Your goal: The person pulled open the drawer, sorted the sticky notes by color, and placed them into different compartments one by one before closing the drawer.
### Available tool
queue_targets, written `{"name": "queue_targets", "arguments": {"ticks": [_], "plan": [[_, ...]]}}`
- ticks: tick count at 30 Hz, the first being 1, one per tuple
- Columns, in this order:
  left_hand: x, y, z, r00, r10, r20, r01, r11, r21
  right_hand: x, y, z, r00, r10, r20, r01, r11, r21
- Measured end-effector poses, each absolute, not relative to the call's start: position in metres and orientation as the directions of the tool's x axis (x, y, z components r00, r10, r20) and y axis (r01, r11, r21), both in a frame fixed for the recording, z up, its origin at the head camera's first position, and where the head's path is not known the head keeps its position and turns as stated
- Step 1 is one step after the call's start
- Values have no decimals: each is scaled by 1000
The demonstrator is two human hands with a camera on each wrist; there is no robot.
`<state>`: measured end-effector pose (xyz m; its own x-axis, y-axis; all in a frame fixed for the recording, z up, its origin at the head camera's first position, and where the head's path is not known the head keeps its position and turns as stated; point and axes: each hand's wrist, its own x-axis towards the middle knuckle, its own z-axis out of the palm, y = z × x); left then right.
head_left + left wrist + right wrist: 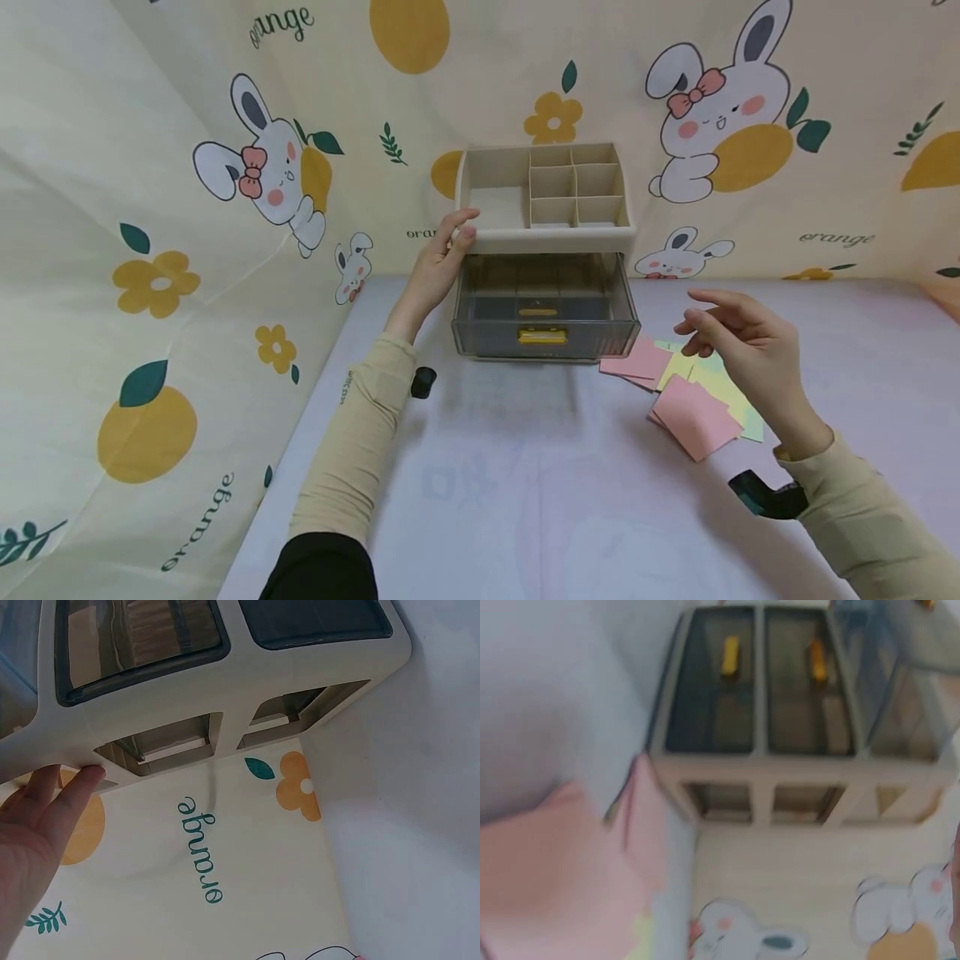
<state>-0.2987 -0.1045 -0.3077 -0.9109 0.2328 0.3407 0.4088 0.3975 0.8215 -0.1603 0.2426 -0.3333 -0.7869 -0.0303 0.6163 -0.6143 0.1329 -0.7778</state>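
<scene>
A cream desk organizer (540, 242) with a divided top tray stands at the back of the table. Its top drawer (487, 340), clear grey with a yellow handle (542, 336), is pulled out toward me. My left hand (429, 282) holds the organizer's upper left corner, and in the left wrist view its fingertips (91, 774) meet the frame by a side opening. To the right of the drawer my right hand (753, 358) hovers with loosely bent fingers and nothing in them. The right wrist view shows two lower drawers (711, 712) closed.
Pink, yellow and green paper notes (697, 417) lie in a loose pile on the table (510, 492), right of the organizer and below my right hand. A patterned cloth (480, 108) with rabbits and oranges hangs close behind the organizer and along the left side.
</scene>
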Motion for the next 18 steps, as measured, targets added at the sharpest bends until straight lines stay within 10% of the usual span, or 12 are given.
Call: {"name": "queue_targets", "arguments": {"ticks": [18], "plan": [[-300, -104, -311, -903, 223, 367, 427, 377, 822, -165, 307, -387, -978, -99, 185, -200, 710, -675]]}}
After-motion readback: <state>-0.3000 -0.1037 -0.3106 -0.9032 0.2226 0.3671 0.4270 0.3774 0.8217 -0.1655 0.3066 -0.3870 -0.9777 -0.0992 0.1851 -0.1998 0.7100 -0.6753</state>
